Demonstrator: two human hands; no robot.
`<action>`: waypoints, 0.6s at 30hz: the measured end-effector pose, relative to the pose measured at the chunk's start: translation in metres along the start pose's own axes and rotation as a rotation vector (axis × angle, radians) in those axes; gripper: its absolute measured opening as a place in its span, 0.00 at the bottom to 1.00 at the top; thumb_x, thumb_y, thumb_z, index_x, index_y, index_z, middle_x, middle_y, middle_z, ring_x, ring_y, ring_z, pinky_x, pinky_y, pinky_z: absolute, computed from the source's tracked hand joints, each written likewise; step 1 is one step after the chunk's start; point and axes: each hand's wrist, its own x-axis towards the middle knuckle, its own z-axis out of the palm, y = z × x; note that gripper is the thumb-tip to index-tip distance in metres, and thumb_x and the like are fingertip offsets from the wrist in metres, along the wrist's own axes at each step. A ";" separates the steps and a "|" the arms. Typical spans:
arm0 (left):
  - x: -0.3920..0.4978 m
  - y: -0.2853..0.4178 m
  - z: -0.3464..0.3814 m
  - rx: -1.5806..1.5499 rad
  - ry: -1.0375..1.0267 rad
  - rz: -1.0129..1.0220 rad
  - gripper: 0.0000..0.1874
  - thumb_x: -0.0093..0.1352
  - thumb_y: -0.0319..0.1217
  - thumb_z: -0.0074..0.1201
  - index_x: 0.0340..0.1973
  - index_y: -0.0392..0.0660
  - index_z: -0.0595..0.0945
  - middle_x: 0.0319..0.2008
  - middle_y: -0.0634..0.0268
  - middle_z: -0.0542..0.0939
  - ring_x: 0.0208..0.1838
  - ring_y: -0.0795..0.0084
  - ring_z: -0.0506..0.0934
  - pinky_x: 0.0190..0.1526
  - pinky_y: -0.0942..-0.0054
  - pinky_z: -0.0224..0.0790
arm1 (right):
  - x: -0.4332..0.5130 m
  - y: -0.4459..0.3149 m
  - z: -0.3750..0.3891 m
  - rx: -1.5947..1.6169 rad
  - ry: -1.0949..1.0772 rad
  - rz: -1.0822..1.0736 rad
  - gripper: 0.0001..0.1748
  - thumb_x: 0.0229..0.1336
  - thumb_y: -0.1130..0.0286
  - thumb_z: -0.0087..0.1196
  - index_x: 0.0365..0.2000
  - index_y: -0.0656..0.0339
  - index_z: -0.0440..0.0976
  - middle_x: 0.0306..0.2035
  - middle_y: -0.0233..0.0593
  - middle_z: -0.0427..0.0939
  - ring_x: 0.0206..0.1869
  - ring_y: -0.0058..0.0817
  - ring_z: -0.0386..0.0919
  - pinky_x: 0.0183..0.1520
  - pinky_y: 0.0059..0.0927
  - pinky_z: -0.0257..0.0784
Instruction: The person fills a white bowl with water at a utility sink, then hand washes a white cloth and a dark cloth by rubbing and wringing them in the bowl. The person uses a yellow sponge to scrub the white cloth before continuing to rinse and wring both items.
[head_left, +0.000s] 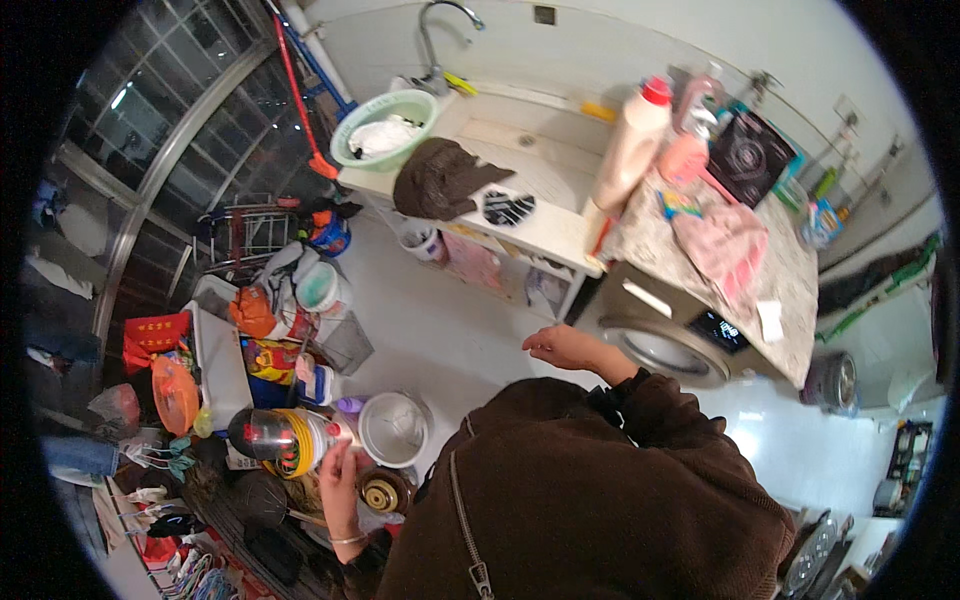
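Observation:
My left hand (339, 480), with a bracelet at its wrist, is raised over the left clutter with fingers a little apart and nothing seen in it. Close by are a bottle with a red cap (333, 430), a white bucket (393, 429) and a brown lidded jar (381, 493). In front of the washing machine (664, 349), my right hand (574, 349) hangs empty, its fingers loosely bent. A dark brown cloth (442, 180) and a black-and-white striped cloth (509, 208) lie on the front edge of the sink (551, 161).
A green basin (345, 146) holding white cloth stands left of the sink. A large detergent bottle (636, 142) and a pink cloth (726, 244) are on the right. Storage boxes, bags and an orange basin (175, 395) crowd the left floor; a shelf runs under the sink.

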 end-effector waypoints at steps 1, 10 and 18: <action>0.004 -0.010 -0.009 -0.011 0.058 -0.115 0.15 0.76 0.32 0.47 0.54 0.39 0.75 0.38 0.64 0.81 0.41 0.77 0.79 0.45 0.74 0.72 | 0.020 0.001 -0.009 -0.003 -0.008 -0.025 0.14 0.65 0.64 0.50 0.47 0.58 0.77 0.40 0.48 0.80 0.43 0.48 0.78 0.48 0.43 0.73; 0.097 -0.040 -0.046 -0.179 0.087 -0.310 0.15 0.76 0.34 0.49 0.53 0.38 0.74 0.40 0.60 0.81 0.40 0.72 0.80 0.44 0.72 0.75 | 0.162 0.005 -0.027 0.038 0.036 -0.088 0.14 0.63 0.67 0.51 0.46 0.60 0.77 0.40 0.49 0.80 0.43 0.48 0.78 0.47 0.43 0.73; 0.342 -0.012 -0.088 0.061 -0.238 -0.067 0.15 0.74 0.30 0.49 0.52 0.36 0.76 0.38 0.59 0.82 0.40 0.72 0.81 0.47 0.74 0.74 | 0.237 -0.012 -0.033 0.017 0.141 0.221 0.15 0.62 0.64 0.52 0.46 0.60 0.76 0.42 0.53 0.79 0.44 0.54 0.77 0.49 0.48 0.72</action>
